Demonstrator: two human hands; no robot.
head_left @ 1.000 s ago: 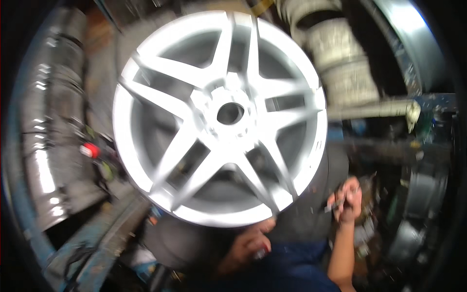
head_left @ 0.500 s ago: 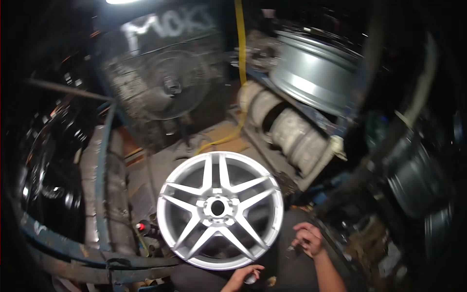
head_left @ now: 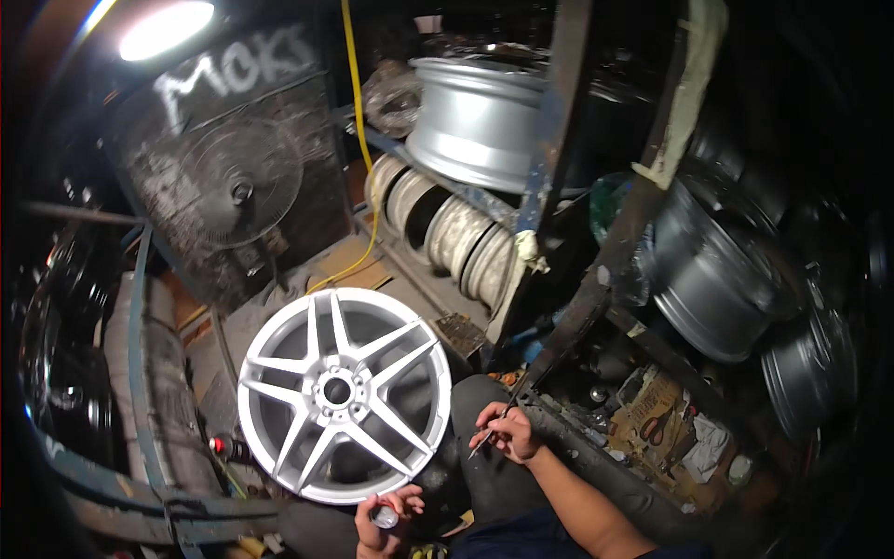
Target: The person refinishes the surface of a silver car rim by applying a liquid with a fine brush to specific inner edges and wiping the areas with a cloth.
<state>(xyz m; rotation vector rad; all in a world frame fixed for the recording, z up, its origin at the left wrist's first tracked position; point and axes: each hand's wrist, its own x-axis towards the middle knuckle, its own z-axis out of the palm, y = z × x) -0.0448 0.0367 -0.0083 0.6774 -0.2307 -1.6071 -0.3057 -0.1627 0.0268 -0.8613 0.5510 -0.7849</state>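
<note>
A silver-white alloy wheel (head_left: pixel 396 431) with paired spokes lies face up before me, close to my knees. My right hand (head_left: pixel 507 435) is off its right side, over my leg. Pinched in those fingers is a thin brush (head_left: pixel 481 442), its tip slanting down toward the wheel. At the wheel's near edge my left hand (head_left: pixel 377 529) is closed around a small round cup (head_left: pixel 385 516) with something pale grey in it. The fingertips of that hand are close to the rim; whether they touch it I cannot tell.
A fan (head_left: pixel 242 191) stands against a dark panel at the back left. A yellow cable (head_left: pixel 358 102) hangs behind the wheel. More rims (head_left: pixel 484 121) sit on racks to the right, above scissors (head_left: pixel 655 429) and clutter. A blue metal frame (head_left: pixel 140 363) runs along the left.
My view has swung to the right, so the wheel appears farther left. My left hand shows more fully with the cup. The right hand still holds the brush beside the wheel.
</note>
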